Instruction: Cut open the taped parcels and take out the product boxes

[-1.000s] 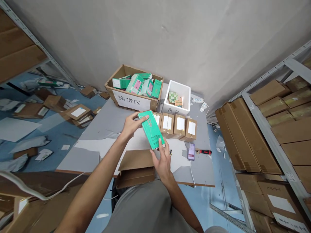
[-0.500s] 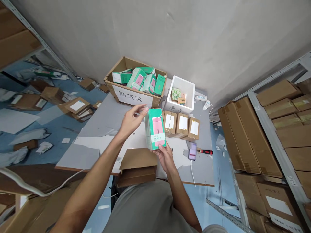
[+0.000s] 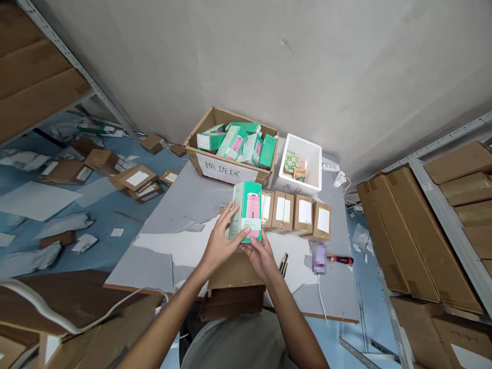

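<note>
Box [image 3: 246,211], green with a pink picture, is held above the tabletop [image 3: 151,266] in the head view. The left hand [image 3: 221,243] clasps its side, thumb across the front; the right hand [image 3: 263,256] pinches its lower end. Beyond stand 4 parcels [image 3: 303,212] and a carton [image 3: 265,179] of green boxes [image 3: 231,142].

Left grip [image 3: 221,240] and right grip [image 3: 263,256] clasp a green box [image 3: 246,207].

Held box [image 3: 246,209] before carton [image 3: 222,169], foam bin [image 3: 314,161] right of carton
</note>
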A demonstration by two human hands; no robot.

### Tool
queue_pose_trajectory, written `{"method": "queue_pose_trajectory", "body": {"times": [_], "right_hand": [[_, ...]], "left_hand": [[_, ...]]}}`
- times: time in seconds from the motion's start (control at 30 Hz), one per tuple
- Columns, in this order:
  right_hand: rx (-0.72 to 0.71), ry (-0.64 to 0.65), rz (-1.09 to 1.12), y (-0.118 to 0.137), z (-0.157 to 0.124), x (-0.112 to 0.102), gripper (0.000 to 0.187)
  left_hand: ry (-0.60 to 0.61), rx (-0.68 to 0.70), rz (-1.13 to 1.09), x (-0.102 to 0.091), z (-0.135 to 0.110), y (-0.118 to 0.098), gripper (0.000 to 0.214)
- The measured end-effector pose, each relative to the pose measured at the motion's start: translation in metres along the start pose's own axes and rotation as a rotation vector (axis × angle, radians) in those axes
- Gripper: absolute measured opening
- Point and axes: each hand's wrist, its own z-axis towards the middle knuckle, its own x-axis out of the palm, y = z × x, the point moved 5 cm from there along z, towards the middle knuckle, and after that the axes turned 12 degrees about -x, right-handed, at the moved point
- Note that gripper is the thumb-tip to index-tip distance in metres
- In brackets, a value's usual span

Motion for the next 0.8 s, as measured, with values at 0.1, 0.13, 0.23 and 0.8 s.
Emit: {"method": "queue_pose_trajectory", "body": {"times": [0.1,0.13,0.23,0.8], "right_hand": [[-0.069,0.045,-0.078,0.001,0.028,0.022,0.068],[-0.092,0.061,-0.095,0.002,0.040,0.031,0.068],[-0.165,0.077,-0.123,0.014,0.087,0.059,0.068],[-0.128,-0.070,-0.727,0.009,0.039,-0.144,0.058]], "left_hand": [[-0.092,-0.086,-0.075,-0.019,0.008,0.012,0.071],[-0.122,-0.090,-0.075,-0.026,0.016,0.009,0.070],[-0.175,-0.039,-0.042,-0.046,0.055,-0.015,0.069],[-0.088,-0.493,0.021,-0.083,0.011,0.172,0.071]]}}
